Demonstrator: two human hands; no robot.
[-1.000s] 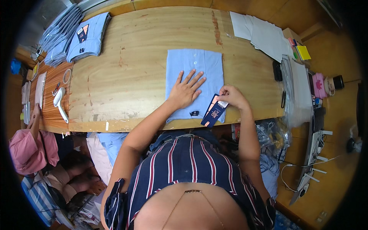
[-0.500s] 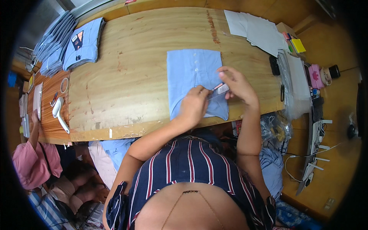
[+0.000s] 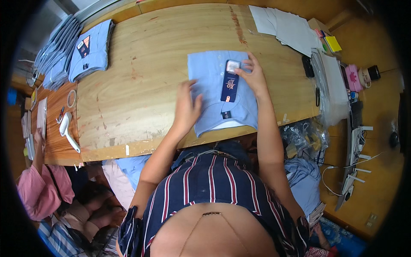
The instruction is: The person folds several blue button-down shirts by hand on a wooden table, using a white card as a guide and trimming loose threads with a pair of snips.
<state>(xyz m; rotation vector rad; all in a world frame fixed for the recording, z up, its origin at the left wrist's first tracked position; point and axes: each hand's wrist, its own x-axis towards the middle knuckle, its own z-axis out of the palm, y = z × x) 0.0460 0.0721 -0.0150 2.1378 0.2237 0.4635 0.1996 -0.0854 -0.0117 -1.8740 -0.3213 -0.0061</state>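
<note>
A folded light blue shirt point(image 3: 205, 70) lies on the table before me, its collar end toward me. On its front rests a long dark blue hang tag point(image 3: 229, 88) with a white label at the far end and an orange patch at the near end. A thin cord loops from the tag down to the dark neck label point(image 3: 226, 115). My right hand point(image 3: 254, 77) is open at the shirt's right edge, thumb against the tag's white label and fingers apart. Slightly blurred, my left hand point(image 3: 187, 107) is open and empty over the shirt's left edge.
Stacked folded blue shirts point(image 3: 92, 51) stand at the far left. Nearer are a white lint roller point(image 3: 67, 132) and a tape ring point(image 3: 71, 98). White sheets point(image 3: 295, 36) and clear plastic bags point(image 3: 327, 94) lie right. Another person in a pink sleeve point(image 3: 32, 188) reaches onto the table at left.
The hang tag, earlier held up between both hands, now lies flat along the shirt. My left hand has let go and moved left; my right hand has shifted slightly away from me.
</note>
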